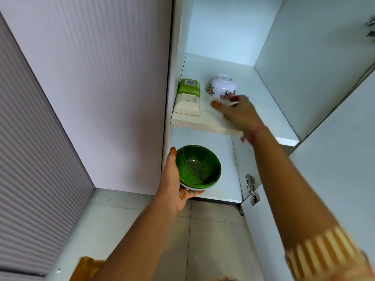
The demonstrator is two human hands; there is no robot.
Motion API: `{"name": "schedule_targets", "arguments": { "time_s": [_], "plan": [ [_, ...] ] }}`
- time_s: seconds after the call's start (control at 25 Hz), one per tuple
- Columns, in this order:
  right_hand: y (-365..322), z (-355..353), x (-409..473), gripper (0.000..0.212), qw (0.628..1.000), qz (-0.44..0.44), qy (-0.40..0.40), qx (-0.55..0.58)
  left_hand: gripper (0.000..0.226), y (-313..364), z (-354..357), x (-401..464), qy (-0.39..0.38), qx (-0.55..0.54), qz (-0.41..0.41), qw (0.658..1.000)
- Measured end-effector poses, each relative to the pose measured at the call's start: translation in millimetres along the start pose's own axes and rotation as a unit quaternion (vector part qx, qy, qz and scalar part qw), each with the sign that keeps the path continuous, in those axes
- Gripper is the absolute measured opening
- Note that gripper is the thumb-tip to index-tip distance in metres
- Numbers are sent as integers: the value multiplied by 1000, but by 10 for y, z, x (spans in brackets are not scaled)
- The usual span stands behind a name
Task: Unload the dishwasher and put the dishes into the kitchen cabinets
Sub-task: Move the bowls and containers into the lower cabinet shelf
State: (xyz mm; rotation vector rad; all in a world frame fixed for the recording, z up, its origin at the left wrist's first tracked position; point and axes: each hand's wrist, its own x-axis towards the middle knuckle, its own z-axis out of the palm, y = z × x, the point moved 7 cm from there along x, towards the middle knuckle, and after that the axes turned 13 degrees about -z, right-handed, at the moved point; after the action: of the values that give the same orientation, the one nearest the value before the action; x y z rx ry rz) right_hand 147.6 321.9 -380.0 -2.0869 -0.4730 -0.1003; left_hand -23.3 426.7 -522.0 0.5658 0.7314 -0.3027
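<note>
The open wall cabinet [223, 37] fills the upper part of the view, its door [324, 179] swung out to the right on a metal hinge [251, 189] so both arms can reach inside. Its middle shelf [203, 122] carries what has been put away: a white bowl with a flower pattern [221, 86] set upside down near the centre, probably so it drains and gathers no dust, and at the left wall a green box lying on a cream one [187, 97], tucked aside to leave room.

Below the shelf edge, the left hand [172, 185] cups a green bowl [197, 166] that appears to sit nested in a white one, whose rim shows beneath. The palm is underneath and the thumb runs up the rim, a hold that keeps the stack level while it waits in front of the lower compartment. These fingers are curled round the bowls.

The right hand [237, 112] is up on the shelf just beside the flowered bowl, blurred by motion; its thumb is out, and something small and pale seems pinched at the fingertips, though I cannot tell what, nor whether they touch the bowl. My guess is it is making space for the green bowl.
</note>
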Motion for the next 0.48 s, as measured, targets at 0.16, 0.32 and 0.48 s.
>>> {"name": "schedule_targets", "arguments": {
  "time_s": [0.16, 0.32, 0.48],
  "plan": [
    [-64, 323, -1040, 57, 926, -236, -216, -202, 55, 24, 44, 10, -22, 2, 6, 1000],
    [120, 414, -1314, 41, 883, -267, -327, -206, 59, -34, 53, 63, -23, 9, -10, 1000],
    [118, 343, -1347, 28, 873, -312, -340, -157, 58, -87, 127, 62, -23, -1, -29, 999]
  ]
}}
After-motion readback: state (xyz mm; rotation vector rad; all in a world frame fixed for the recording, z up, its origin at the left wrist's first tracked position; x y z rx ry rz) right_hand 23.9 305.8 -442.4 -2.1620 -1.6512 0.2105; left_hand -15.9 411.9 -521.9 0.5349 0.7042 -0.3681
